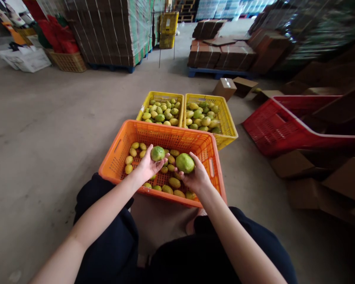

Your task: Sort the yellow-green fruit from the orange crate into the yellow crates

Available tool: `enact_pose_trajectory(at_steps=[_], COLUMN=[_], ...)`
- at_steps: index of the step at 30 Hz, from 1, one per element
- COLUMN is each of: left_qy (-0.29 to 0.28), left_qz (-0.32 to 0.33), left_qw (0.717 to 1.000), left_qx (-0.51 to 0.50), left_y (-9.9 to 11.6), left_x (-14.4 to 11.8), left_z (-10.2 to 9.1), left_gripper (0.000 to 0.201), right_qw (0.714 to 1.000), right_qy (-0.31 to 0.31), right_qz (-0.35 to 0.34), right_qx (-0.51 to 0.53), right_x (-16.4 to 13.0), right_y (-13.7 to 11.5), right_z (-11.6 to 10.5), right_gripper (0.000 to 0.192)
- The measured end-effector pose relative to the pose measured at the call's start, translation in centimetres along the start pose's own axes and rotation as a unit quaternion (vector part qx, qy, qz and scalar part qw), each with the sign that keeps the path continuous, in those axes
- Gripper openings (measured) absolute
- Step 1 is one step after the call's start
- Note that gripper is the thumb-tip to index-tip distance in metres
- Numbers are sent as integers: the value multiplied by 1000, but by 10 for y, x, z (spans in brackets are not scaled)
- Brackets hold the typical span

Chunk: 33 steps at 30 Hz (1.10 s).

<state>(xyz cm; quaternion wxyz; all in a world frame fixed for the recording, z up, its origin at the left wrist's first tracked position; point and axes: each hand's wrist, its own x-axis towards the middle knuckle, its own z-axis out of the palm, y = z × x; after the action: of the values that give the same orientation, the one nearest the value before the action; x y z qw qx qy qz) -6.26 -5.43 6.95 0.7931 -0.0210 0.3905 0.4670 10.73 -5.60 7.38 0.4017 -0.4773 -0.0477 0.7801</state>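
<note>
The person's left hand point(148, 165) is cupped, palm up, around a small round green fruit point(157, 153) resting on its curled fingers. The right hand point(195, 177) closes its fingers around a larger oval green fruit point(185, 163), gripping it from below and behind. Both hands hover over the near orange perforated plastic crate point(118, 150), the two held fruits just beside each other above its middle.

That orange crate sits on the concrete floor directly beyond the person's knees and holds a single loose layer of small yellow-green fruits point(174, 182), with bare mesh bottom showing between them. Just beyond it stand two yellow perforated plastic crates side by side, touching: the left yellow crate point(162, 96) and the right yellow crate point(229, 126), each piled with mixed yellow and green fruits. To the right, a red plastic crate point(272, 126) lies tilted among brown cardboard boxes point(290, 163). Far off are wrapped stacks of flat cardboard point(112, 31).
</note>
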Motion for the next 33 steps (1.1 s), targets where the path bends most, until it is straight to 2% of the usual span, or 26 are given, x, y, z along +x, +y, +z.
enact_pose_trajectory(at_steps=[4, 9, 13, 16, 21, 23, 26, 29, 33], left_qy=[10, 1, -30, -45, 11, 12, -7, -25, -51], left_qz=[8, 73, 40, 44, 91, 99, 100, 82, 68], left_qw=[999, 997, 999, 998, 996, 995, 995, 996, 996], left_qx=[41, 16, 12, 25, 19, 4, 5, 35, 34], left_y=[-2, -3, -1, -1, 0, 0, 0, -1, -1], left_x=[-1, -3, -6, -9, -10, -8, -5, -5, -5], left_z=[1, 5, 3, 3, 7, 6, 5, 4, 3], left_gripper=[50, 32, 28, 27, 17, 16, 19, 32, 37], right_qw=[1000, 1000, 1000, 999, 996, 995, 997, 998, 997], right_qy=[1, -23, -6, 2, 16, 20, 2, -17, -26], right_qz=[5, 0, -12, -32, -82, -88, -68, -40, -62], right_qx=[12, 5, -1, -3, 39, 46, 48, 46, 42], right_x=[0, 1, -1, -2, -3, -3, -3, -3, -4], right_y=[0, 0, 1, 2, 3, 3, 2, 1, 2], right_z=[0, -4, -3, -1, 4, 5, 3, 1, 1], right_gripper=[33, 32, 33, 36, 16, 12, 12, 18, 19])
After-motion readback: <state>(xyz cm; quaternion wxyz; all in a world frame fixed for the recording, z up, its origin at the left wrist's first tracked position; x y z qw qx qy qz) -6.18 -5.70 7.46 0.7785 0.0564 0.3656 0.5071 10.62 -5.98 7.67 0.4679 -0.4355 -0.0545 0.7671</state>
